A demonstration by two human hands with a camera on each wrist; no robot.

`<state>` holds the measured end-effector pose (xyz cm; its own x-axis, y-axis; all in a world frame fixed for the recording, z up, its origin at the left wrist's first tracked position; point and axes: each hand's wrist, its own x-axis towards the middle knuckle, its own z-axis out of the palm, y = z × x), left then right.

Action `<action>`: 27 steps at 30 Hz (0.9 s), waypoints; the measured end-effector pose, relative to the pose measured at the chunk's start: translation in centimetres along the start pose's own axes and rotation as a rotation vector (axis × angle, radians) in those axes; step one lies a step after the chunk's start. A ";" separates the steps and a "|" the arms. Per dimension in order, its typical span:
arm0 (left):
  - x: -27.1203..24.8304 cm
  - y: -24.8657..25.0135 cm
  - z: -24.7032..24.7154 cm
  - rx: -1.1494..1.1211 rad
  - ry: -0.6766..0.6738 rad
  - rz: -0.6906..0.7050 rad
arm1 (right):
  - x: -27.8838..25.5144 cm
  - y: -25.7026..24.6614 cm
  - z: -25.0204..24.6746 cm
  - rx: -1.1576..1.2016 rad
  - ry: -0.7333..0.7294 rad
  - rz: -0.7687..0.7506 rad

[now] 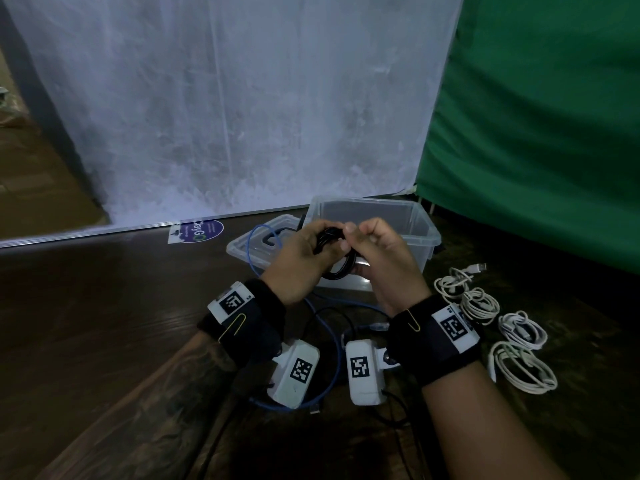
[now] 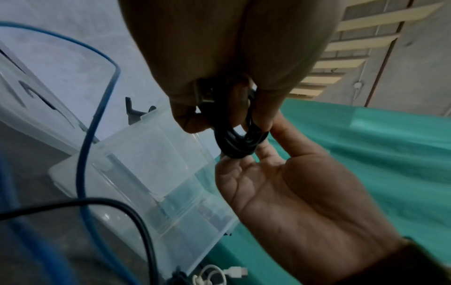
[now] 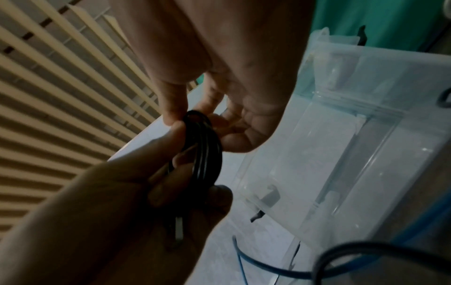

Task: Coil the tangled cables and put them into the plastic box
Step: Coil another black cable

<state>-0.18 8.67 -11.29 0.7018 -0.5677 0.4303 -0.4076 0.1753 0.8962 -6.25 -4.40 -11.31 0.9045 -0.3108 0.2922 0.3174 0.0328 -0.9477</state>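
Note:
A coiled black cable (image 1: 341,268) hangs between my hands just in front of the clear plastic box (image 1: 414,220). My left hand (image 1: 323,237) grips one side of the coil (image 2: 234,146), with its USB plug tucked under the fingers. My right hand (image 1: 353,237) pinches the top of the coil (image 3: 207,154) between thumb and fingers (image 3: 173,113). The box (image 3: 366,135) looks to have nothing in it. A loose blue cable (image 1: 251,251) loops over the floor, and a loose black cable (image 1: 332,311) lies below my wrists.
The box's clear lid (image 1: 242,249) lies to its left on the dark wooden floor. Several coiled white cables (image 1: 481,304) sit on the floor to the right. A green cloth (image 1: 536,133) hangs at right, a white sheet (image 1: 225,116) behind.

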 end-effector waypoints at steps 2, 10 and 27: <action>0.0 -0.1 0.2 -0.008 0.007 -0.014 | 0.0 -0.3 -0.2 0.045 -0.043 0.023; 0.2 0.8 -0.7 0.045 -0.028 -0.042 | -0.1 -0.7 -0.5 0.072 -0.088 0.070; 0.4 0.6 -1.5 0.261 -0.019 -0.031 | -0.5 -0.8 -0.4 -0.236 0.006 -0.261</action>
<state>0.77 9.76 -10.43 0.7063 -0.5852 0.3984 -0.5248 -0.0550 0.8495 -7.09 -4.66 -10.75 0.7993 -0.2857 0.5287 0.4626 -0.2690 -0.8448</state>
